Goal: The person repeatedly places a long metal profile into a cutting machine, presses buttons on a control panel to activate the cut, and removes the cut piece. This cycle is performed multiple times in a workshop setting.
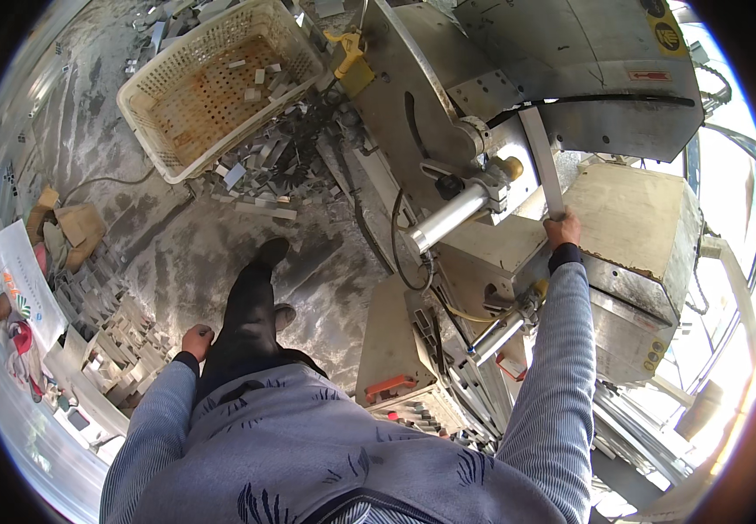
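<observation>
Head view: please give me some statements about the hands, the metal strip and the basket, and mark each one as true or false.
1. The right hand grips a long pale metal strip on the cutting machine. True.
2. The left hand also holds the strip. False: it hangs by the person's left leg, holding nothing visible.
3. The white plastic basket stands on the floor, far left of the machine. True.
4. The basket is filled to the rim. False: only a few small cut pieces lie on its bottom.
5. Many short metal offcuts lie on the floor beside the basket. True.
</observation>
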A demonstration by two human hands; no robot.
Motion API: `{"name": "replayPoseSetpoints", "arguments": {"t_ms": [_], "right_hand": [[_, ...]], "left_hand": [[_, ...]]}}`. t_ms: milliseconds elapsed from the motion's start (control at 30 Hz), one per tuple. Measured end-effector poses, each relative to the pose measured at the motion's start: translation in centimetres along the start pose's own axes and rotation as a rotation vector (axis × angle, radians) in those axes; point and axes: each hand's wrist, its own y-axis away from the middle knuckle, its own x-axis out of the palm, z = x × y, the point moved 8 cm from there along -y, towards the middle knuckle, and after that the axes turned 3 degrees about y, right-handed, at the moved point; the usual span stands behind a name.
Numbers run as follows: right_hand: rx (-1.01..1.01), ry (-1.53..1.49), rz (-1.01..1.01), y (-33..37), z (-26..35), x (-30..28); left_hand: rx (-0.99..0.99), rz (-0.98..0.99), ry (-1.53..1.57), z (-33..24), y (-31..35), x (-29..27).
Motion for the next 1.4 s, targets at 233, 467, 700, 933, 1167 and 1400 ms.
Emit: {"name": "replayPoseSetpoints", "arguments": {"t_ms": [233,467,700,933,1167,1400], "right_hand": [[-0.059,-0.018,0.005,0.1,1.7,-0.3],[-0.081,-0.006,-0.024,-0.6,5.0,-1.2],[-0.097,-0.016,-0.031,-1.4,5.4,-1.3],[-0.094,-0.058,0.001,-1.8,5.7,-1.4],[-0.117,-0.044,0.004,-1.9,6.3,-1.6],[-0.12,-0.023,-0.013,-2.0,6.1,-1.4]], "left_hand": [[-0.023,0.029,-0.052,-2.9,-0.6,-1.4],[-0.02,0.038,0.047,-4.5,-3.3,-1.8],[0.005,0.055,-0.039,-6.5,-3.1,-1.4],[0.013,0.021,-0.098,-6.7,-3.5,-1.1],[0.036,0.023,-0.062,-6.3,-3.5,-0.5],[0.027,0.013,-0.065,-6.3,-3.6,-0.2]]}}
